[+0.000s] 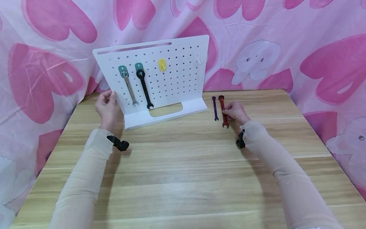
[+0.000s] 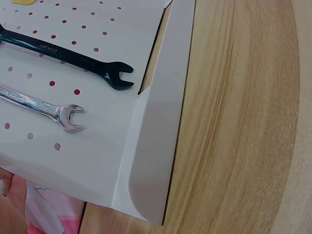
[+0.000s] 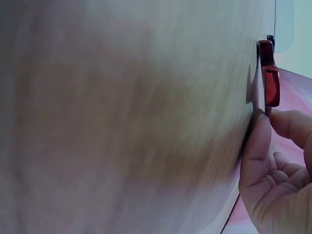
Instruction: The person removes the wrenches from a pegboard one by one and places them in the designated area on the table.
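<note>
My left hand (image 1: 106, 109) grips the left edge of a white pegboard stand (image 1: 183, 81), its fingertips at the rim. Two wrenches hang on the board from hooks on green plates: a silver wrench (image 1: 131, 90) and a black wrench (image 1: 145, 89). In the left wrist view, the open ends of the silver wrench (image 2: 68, 117) and black wrench (image 2: 114, 74) show clearly. Right of the stand, my right hand (image 1: 236, 112) pinches a red wrench (image 1: 222, 103) between thumb and finger. The right wrist view shows the red wrench (image 3: 272, 87) edge-on at the fingertips.
A small purple wrench (image 1: 215, 108) lies on the wooden table (image 1: 183, 171), just left of the red one. On the board are a yellow hook (image 1: 162, 65) and a clear hook (image 1: 198, 59). A pink patterned curtain (image 1: 257, 25) hangs behind the table.
</note>
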Tool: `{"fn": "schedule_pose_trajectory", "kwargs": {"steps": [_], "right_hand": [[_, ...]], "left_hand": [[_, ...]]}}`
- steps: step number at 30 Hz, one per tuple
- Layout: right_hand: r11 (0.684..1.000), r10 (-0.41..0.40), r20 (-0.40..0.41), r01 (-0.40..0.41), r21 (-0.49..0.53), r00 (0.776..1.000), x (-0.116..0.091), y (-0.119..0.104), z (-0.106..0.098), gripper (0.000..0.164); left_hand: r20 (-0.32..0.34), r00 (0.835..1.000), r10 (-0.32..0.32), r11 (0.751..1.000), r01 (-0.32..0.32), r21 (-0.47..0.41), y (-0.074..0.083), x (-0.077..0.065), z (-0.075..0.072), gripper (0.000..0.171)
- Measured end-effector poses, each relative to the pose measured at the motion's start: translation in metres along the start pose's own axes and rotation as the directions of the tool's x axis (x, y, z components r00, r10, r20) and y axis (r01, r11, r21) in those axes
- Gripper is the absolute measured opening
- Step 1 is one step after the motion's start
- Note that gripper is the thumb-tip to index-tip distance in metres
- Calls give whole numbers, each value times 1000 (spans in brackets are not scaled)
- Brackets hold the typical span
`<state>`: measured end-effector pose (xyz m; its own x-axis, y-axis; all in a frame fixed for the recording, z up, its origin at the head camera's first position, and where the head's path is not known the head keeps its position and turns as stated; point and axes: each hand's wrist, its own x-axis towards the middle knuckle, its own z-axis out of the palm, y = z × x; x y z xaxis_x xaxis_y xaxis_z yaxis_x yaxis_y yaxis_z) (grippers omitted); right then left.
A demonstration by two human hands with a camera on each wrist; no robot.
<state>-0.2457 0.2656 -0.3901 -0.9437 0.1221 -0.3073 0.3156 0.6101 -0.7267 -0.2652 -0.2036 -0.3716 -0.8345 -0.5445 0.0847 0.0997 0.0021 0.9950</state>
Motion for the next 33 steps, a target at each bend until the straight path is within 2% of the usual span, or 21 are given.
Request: {"fn": "schedule_pose_trajectory", "kwargs": {"steps": [11,17,23,33], "right_hand": [[999,-48,4,48,14,999,1,2,2,15],[999,-25,8,25,42,1000,2,2,1,15],[997,-44,14,43,58,999,1,2,1,16],[992,-31,32,26,124,999,1,6,-2,21]], "left_hand": [[11,1000,-26,1000,26,-2,1,-1,-2,24],[3,1000,-14,1000,14,0,1,-1,-1,22],[6,1000,-25,1000,25,-2,2,-1,-2,22],[13,1000,-19,1000,19,-9,2,-1,-1,22]]}}
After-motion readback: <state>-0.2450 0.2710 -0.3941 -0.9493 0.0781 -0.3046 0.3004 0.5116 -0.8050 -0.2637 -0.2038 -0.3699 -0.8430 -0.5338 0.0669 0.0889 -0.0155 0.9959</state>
